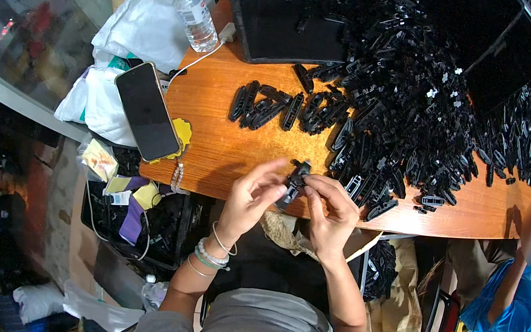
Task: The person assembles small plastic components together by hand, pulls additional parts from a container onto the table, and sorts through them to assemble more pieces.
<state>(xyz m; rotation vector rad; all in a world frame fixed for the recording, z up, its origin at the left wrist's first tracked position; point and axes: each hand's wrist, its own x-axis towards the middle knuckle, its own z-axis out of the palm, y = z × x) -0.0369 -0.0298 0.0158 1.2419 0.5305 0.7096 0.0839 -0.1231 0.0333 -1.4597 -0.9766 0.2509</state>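
Note:
A small, long black plastic part (pixel 293 185) is held up just above the near edge of the wooden table. My right hand (pixel 331 217) pinches it between thumb and fingers by its right side. At its left side is my left hand (pixel 249 198), fingers spread and slightly blurred, the thumb tip close against the part; whether it touches is hard to tell. Beyond my hands lies a small group of similar black parts (pixel 260 105). A great heap of them (pixel 403 104) spreads over the table's right side.
A phone (pixel 148 112) leans near the table's left edge, beside white bags (pixel 142 26) and a water bottle (pixel 195 17). A black box (pixel 285 26) stands at the back. Another person in a blue top (pixel 508 302) sits at the right. Below the table's left edge is a black crate (pixel 168 227).

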